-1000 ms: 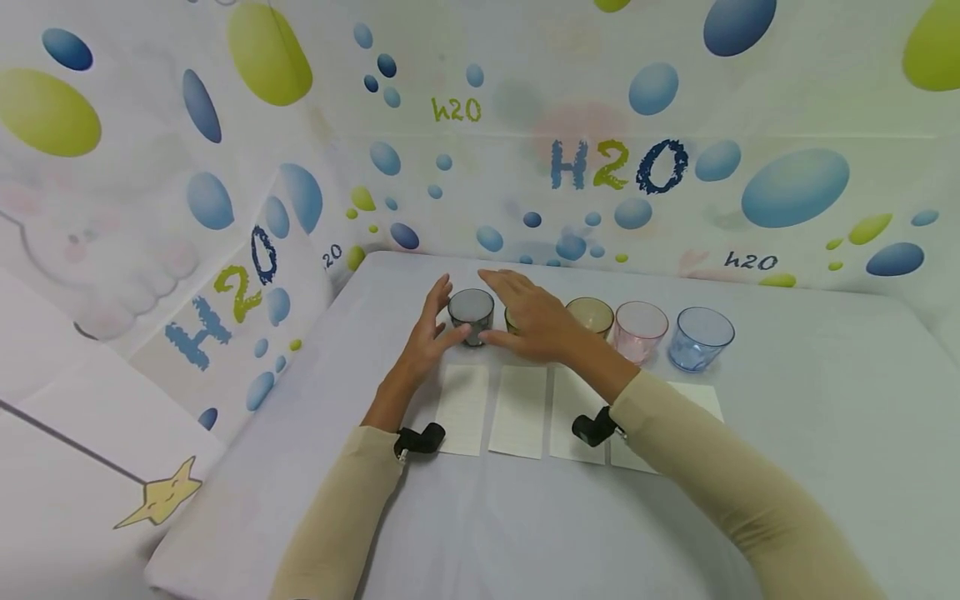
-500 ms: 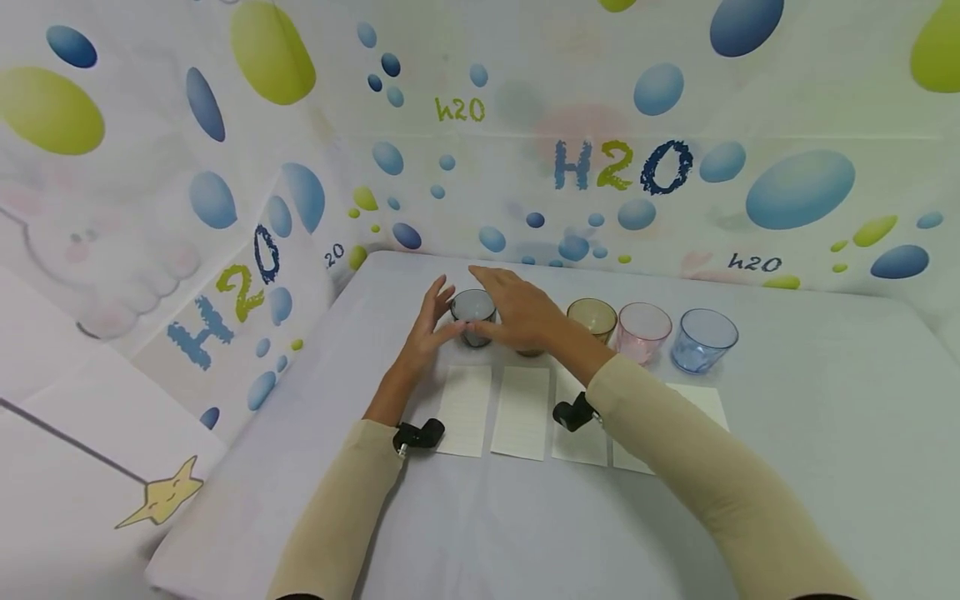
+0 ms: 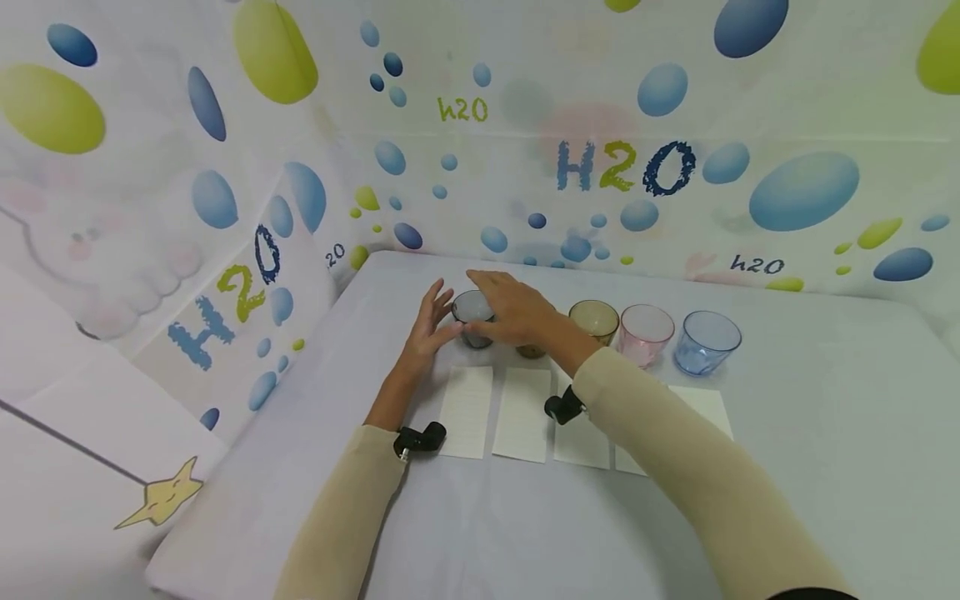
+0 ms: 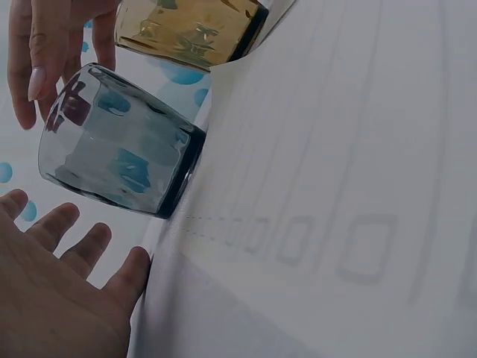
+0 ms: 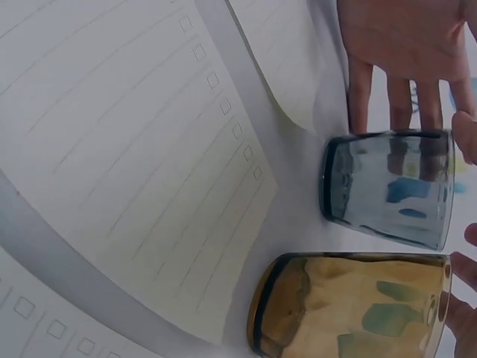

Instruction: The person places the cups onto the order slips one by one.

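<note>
A smoky grey-blue glass (image 3: 474, 315) stands upright at the left end of a row of glasses. My left hand (image 3: 426, 335) is beside its left side, fingers spread and relaxed; in the left wrist view a gap shows between fingers and glass (image 4: 123, 142). On the other side my right hand (image 3: 517, 310) reaches over with fingers extended near the grey glass's rim, holding nothing. Under that hand is an amber glass (image 3: 531, 352), mostly hidden in the head view but plain in the right wrist view, where the amber glass (image 5: 358, 306) sits beside the grey one.
Rightward along the row stand another amber glass (image 3: 593, 318), a pink glass (image 3: 645, 333) and a blue glass (image 3: 707, 343). Several lined paper slips (image 3: 465, 412) lie in front of them on the white-covered table (image 3: 480, 533). A printed backdrop (image 3: 517, 100) rises behind.
My right hand has shifted left, closer over the grey glass, uncovering less of it and more of the second amber glass. The left hand has hardly moved. The glasses stay in place.
</note>
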Action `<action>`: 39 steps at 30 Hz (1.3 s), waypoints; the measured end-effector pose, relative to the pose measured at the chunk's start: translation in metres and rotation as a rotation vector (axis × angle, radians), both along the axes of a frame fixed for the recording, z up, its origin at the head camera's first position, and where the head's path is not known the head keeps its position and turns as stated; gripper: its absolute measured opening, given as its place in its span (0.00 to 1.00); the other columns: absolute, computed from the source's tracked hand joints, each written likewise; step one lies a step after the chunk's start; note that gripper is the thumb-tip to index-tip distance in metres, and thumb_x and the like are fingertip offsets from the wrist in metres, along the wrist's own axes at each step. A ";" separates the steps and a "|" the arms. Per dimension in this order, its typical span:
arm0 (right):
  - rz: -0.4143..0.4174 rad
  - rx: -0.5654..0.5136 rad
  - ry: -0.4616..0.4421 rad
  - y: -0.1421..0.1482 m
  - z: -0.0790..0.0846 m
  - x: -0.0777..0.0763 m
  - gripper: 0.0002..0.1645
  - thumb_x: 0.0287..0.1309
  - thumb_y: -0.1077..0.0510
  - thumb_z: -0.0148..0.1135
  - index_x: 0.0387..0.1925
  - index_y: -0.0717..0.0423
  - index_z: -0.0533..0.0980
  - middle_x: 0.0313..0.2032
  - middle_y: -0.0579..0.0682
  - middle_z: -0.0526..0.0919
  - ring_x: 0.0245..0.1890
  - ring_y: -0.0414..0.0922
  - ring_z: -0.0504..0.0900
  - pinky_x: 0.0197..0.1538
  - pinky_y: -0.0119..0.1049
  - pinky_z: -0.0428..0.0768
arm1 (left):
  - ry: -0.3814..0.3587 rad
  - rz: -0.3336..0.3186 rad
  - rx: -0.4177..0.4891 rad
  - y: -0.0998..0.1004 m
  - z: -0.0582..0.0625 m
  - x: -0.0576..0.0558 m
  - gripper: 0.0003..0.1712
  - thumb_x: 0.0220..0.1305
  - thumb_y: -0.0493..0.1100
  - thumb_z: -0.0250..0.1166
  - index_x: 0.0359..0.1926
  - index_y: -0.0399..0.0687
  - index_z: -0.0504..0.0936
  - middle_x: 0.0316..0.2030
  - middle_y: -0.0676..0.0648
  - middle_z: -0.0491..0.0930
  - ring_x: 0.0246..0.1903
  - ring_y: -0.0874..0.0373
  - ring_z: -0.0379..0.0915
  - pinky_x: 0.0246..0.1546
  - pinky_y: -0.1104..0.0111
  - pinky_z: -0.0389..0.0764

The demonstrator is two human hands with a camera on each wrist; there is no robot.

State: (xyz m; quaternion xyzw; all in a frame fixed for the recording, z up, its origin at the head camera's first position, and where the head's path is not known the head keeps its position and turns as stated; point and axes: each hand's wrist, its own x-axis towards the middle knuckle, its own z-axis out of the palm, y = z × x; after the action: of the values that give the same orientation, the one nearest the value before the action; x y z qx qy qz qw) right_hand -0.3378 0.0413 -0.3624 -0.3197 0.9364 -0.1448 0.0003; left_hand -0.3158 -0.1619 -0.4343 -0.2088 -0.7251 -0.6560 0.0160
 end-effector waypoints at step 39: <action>-0.116 -0.085 -0.047 -0.012 -0.013 0.002 0.54 0.62 0.31 0.63 0.76 0.60 0.59 0.72 0.58 0.66 0.73 0.53 0.62 0.72 0.48 0.68 | 0.009 -0.017 0.018 -0.004 -0.003 0.006 0.47 0.68 0.43 0.57 0.81 0.53 0.43 0.78 0.37 0.50 0.77 0.38 0.44 0.73 0.37 0.50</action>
State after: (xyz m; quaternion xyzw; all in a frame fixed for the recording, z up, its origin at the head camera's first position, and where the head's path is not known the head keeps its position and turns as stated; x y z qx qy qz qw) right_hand -0.3355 0.0293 -0.3753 -0.2612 0.9460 -0.1918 0.0001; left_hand -0.3098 -0.1662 -0.4376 -0.2177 -0.7173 -0.6617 0.0155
